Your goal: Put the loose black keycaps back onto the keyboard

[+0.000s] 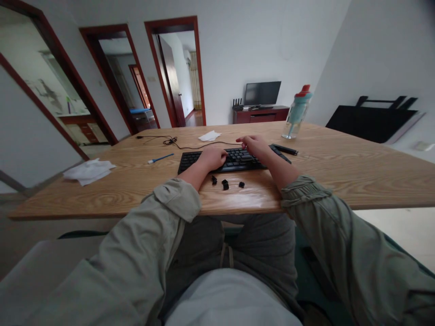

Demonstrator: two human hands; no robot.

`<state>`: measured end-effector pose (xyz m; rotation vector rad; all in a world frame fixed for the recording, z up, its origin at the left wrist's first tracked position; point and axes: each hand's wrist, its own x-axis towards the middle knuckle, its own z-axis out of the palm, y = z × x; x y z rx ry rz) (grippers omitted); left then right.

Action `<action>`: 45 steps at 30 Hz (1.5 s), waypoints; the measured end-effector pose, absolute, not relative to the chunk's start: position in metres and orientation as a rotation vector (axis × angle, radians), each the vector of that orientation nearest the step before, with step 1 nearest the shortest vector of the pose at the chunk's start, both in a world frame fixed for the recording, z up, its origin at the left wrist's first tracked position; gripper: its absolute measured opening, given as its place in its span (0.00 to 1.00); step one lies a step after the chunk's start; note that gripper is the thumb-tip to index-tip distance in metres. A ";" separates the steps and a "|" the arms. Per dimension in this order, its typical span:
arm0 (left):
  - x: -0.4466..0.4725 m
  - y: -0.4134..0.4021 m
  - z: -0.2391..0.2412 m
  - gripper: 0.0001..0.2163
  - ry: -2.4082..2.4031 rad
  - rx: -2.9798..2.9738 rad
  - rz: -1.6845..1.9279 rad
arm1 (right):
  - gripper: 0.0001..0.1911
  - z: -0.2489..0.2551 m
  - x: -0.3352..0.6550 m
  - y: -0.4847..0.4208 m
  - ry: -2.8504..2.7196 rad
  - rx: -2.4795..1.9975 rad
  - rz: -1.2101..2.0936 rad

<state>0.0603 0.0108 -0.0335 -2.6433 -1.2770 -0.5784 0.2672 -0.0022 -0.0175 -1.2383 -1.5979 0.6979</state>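
A black keyboard (234, 166) lies on the wooden table in front of me. My left hand (212, 157) rests over its left-middle part, fingers curled down onto the keys; whatever may be between them is hidden. Above the keyboard's back edge is my right hand (255, 146), its index finger stretched out to the left and the other fingers loosely bent. I see nothing held in it. Small black keycaps lie before the keyboard's front edge: a left keycap (214, 180), some in a middle cluster (225, 184) and a right keycap (241, 184).
A blue brush (161, 158) and crumpled tissues (89, 171) lie left on the table (152, 194). Behind the keyboard are a coiled cable (170, 141) and another tissue (209, 136). A dark stick-like object (285, 150) lies right, near an upright water bottle (296, 113).
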 end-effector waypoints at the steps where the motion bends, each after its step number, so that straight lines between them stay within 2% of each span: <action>1: 0.057 0.013 -0.033 0.17 -1.281 -2.640 -0.657 | 0.22 -0.017 0.267 -0.002 -1.603 -1.236 0.693; 5: 0.048 0.018 -0.030 0.18 -1.197 -2.661 -0.784 | 0.23 -0.015 0.268 -0.001 -1.626 -1.230 0.643; 12: 0.059 0.012 -0.027 0.18 -1.374 -2.704 -0.385 | 0.21 -0.014 0.266 0.000 -1.688 -1.263 0.548; 18: 0.057 0.010 -0.016 0.18 -1.387 -2.744 -0.274 | 0.19 -0.014 0.266 0.000 -1.717 -1.280 0.530; 20: 0.054 0.006 -0.008 0.17 -1.376 -2.758 -0.316 | 0.18 -0.013 0.266 0.000 -1.731 -1.286 0.516; 24: 0.043 -0.017 0.014 0.15 -1.176 -2.962 -0.646 | 0.18 -0.013 0.266 -0.001 -1.736 -1.316 0.456; 26: 0.035 -0.032 0.023 0.12 -1.162 -3.169 -0.470 | 0.18 -0.013 0.266 -0.002 -1.755 -1.327 0.435; 29: 0.022 -0.047 0.027 0.16 -1.371 -3.248 -0.101 | 0.17 -0.014 0.266 -0.004 -1.821 -1.346 0.394; 31: 0.016 -0.051 0.024 0.18 -1.516 -3.198 -0.010 | 0.16 -0.014 0.265 -0.005 -1.869 -1.352 0.360; 36: 0.013 -0.047 0.016 0.15 -1.510 -3.186 0.192 | 0.16 -0.017 0.266 -0.002 -1.928 -1.371 0.323; 40: 0.011 -0.043 0.017 0.18 -1.486 -3.246 -0.022 | 0.16 -0.019 0.267 -0.001 -1.962 -1.370 0.313; 45: 0.009 -0.035 0.012 0.16 -1.409 -3.140 -0.646 | 0.15 -0.019 0.263 -0.005 -1.988 -1.388 0.321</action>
